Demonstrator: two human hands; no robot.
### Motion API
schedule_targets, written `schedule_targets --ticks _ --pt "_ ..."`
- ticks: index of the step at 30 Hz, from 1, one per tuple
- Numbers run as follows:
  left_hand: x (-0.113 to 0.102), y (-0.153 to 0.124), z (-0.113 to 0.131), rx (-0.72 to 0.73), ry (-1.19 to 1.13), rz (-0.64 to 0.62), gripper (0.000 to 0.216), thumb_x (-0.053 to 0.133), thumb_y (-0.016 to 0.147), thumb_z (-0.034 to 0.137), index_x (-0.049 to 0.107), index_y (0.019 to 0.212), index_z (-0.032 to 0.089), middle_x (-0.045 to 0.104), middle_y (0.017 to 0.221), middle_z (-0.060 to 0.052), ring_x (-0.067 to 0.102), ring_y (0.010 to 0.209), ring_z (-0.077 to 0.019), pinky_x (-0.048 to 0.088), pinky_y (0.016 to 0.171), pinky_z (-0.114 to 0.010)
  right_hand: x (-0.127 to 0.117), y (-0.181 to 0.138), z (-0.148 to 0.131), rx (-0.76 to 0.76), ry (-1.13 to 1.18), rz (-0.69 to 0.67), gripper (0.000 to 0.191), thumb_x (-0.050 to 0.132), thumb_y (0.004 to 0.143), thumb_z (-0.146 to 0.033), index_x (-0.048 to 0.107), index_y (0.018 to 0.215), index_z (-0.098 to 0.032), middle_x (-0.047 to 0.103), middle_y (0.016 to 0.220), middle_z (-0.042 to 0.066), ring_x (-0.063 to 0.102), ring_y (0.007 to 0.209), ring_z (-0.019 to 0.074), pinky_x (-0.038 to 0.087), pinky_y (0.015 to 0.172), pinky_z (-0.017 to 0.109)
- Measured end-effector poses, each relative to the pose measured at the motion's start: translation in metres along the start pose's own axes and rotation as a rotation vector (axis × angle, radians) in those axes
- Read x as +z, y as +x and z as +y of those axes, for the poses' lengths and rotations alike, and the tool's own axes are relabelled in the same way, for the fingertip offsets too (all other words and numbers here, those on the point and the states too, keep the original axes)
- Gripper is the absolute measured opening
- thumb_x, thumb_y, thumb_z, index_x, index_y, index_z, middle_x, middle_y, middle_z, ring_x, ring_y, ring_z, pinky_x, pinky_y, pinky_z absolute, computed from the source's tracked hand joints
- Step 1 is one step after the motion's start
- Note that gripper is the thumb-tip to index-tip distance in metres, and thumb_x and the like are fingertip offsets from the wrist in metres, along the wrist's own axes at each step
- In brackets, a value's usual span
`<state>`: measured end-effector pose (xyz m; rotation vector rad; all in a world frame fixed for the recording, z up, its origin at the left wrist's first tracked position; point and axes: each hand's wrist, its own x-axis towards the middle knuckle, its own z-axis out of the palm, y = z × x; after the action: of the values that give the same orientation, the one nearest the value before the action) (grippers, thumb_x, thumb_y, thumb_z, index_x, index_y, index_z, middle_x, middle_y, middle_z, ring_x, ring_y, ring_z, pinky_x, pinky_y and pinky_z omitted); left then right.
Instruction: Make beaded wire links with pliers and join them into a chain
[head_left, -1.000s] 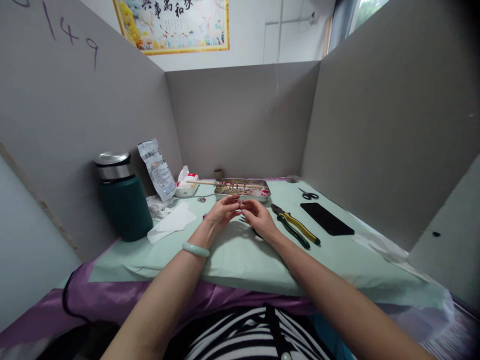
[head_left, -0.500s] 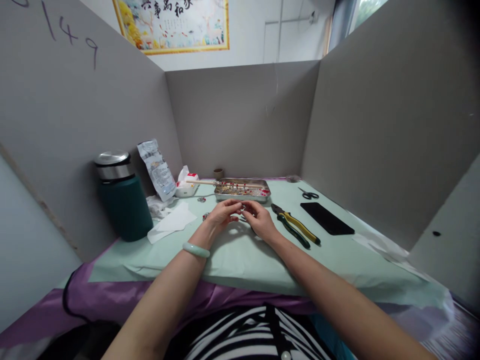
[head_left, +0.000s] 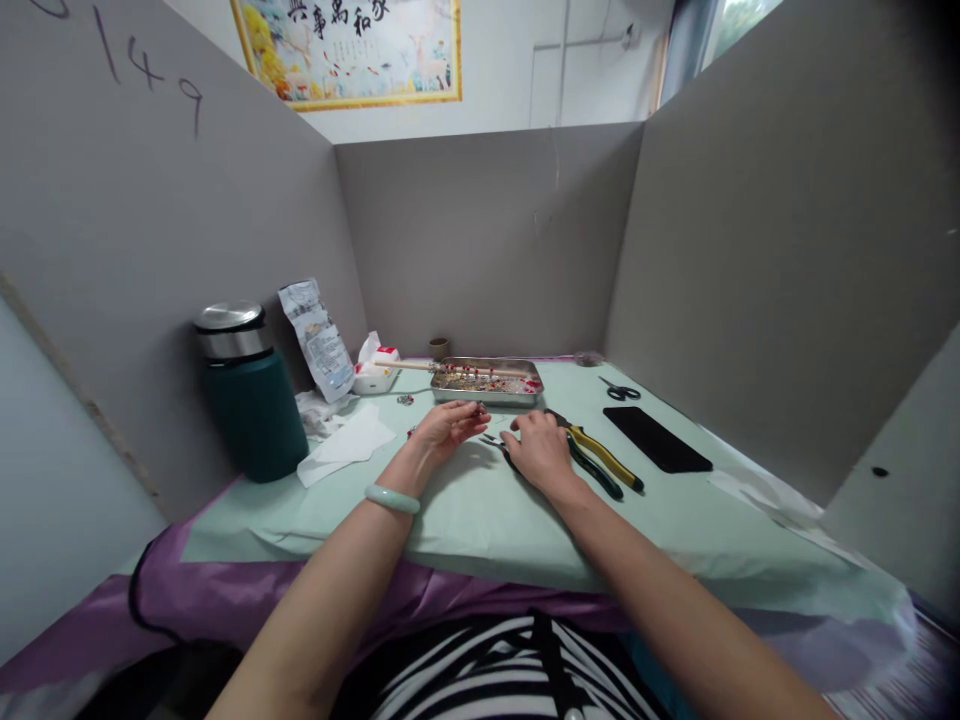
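My left hand [head_left: 448, 428], wearing a pale green bangle [head_left: 392, 499], pinches a small silvery jewellery piece [head_left: 481, 409] between thumb and fingertips; its exact kind is too small to make out. My right hand [head_left: 538, 448] is apart from it, lying low over the table with bent, parted fingers. Under that hand's thumb side, the metal tips of a small hand tool [head_left: 493, 441] stick out; the rest is covered. Just right of the hand lie large pliers [head_left: 600, 459] with yellow and green handles, their jaws partly hidden behind the fingers.
A metal tray [head_left: 487, 397] of beads and red pieces stands beyond my hands, a wooden stick across it. Scissors [head_left: 621, 391] and a black phone-like slab [head_left: 656, 440] lie right. Leftward are white paper [head_left: 349, 445], a pouch [head_left: 319, 345] and a green flask [head_left: 251, 410]. Grey partitions [head_left: 487, 240] enclose the table.
My right hand has let go of the small piece and moved right and down, onto the table beside the large pliers. The left hand keeps the piece almost where it was.
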<state>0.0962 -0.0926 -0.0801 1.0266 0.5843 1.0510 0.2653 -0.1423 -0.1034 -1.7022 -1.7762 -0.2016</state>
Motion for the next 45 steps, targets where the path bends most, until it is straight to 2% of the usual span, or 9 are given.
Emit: schedule_targets --ticks 4,12,17,18,20,24,30,37,45 --pt "0.0 0.0 0.0 0.025 -0.033 0.037 0.007 0.068 0.076 0.014 0.067 0.076 0.008 0.068 0.076 -0.008 0.068 0.077 -0.0174 0.055 0.077 -0.029 -0.002 -0.004 0.0 -0.019 -0.106 -0.196 0.04 0.056 0.08 -0.05 0.068 0.093 -0.015 0.063 0.101 0.017 0.05 0.101 0.0331 0.035 0.081 0.043" --pt "-0.004 0.001 0.001 0.0 0.013 0.058 0.013 0.071 0.074 0.022 0.067 0.079 0.011 0.068 0.081 -0.009 0.066 0.076 -0.0181 0.055 0.065 -0.027 0.003 -0.001 0.0 -0.045 0.024 -0.171 0.013 0.055 0.073 -0.02 0.065 0.079 -0.015 0.064 0.091 0.015 0.054 0.091 0.0286 0.038 0.074 0.037" --pt "-0.004 0.001 0.001 0.022 0.024 0.064 0.015 0.074 0.071 0.026 0.067 0.077 0.014 0.068 0.084 -0.009 0.064 0.079 -0.0181 0.054 0.065 -0.028 -0.004 0.016 0.005 0.415 0.999 -0.053 0.005 0.058 0.068 -0.018 0.057 0.063 -0.018 0.059 0.07 0.004 0.054 0.075 0.0201 0.043 0.076 0.034" --pt "-0.004 0.001 0.001 0.021 0.016 0.058 0.015 0.074 0.071 0.026 0.068 0.078 0.014 0.068 0.085 -0.009 0.064 0.081 -0.0181 0.054 0.066 -0.028 -0.007 0.019 0.008 0.569 1.305 -0.108 0.006 0.057 0.071 -0.02 0.057 0.065 -0.018 0.058 0.068 0.003 0.054 0.073 0.0189 0.045 0.076 0.035" --pt "-0.002 0.0 0.001 0.014 -0.001 0.052 0.014 0.074 0.072 0.025 0.068 0.078 0.014 0.068 0.085 -0.008 0.064 0.082 -0.0181 0.054 0.068 -0.029 -0.014 0.023 0.014 0.631 1.475 -0.191 0.015 0.05 0.08 -0.025 0.055 0.067 -0.019 0.059 0.067 0.002 0.056 0.069 0.0171 0.048 0.075 0.037" --pt "0.0 -0.002 0.003 0.007 -0.018 0.067 0.011 0.072 0.073 0.023 0.068 0.078 0.014 0.069 0.084 -0.008 0.064 0.082 -0.0183 0.053 0.07 -0.029 -0.025 0.02 0.018 0.77 1.939 -0.647 0.026 0.049 0.088 -0.044 0.059 0.084 -0.021 0.064 0.081 0.006 0.061 0.083 0.0214 0.047 0.079 0.049" --pt "0.001 -0.002 0.002 0.023 -0.056 0.04 0.008 0.071 0.073 0.019 0.067 0.076 0.013 0.07 0.081 -0.008 0.065 0.08 -0.0185 0.051 0.077 -0.032 -0.026 0.009 0.005 0.403 1.845 -0.9 0.025 0.047 0.092 -0.037 0.061 0.102 -0.018 0.065 0.092 0.008 0.061 0.083 0.0186 0.05 0.064 0.031" --pt "0.001 -0.001 0.002 0.085 -0.089 0.04 0.002 0.068 0.076 0.014 0.067 0.075 0.012 0.07 0.081 -0.008 0.065 0.079 -0.0147 0.05 0.082 -0.026 -0.008 0.004 -0.006 0.344 1.506 -0.788 0.025 0.049 0.089 -0.036 0.062 0.089 -0.015 0.059 0.067 0.002 0.052 0.051 0.0107 0.037 0.041 0.021" --pt "0.002 0.0 0.002 0.067 -0.058 0.057 0.005 0.07 0.073 0.012 0.068 0.078 0.013 0.071 0.085 -0.008 0.066 0.079 -0.0158 0.052 0.081 -0.028 -0.006 0.006 -0.011 0.346 1.463 -0.67 0.025 0.047 0.087 -0.037 0.06 0.083 -0.015 0.057 0.065 0.002 0.049 0.048 0.01 0.034 0.037 0.02"
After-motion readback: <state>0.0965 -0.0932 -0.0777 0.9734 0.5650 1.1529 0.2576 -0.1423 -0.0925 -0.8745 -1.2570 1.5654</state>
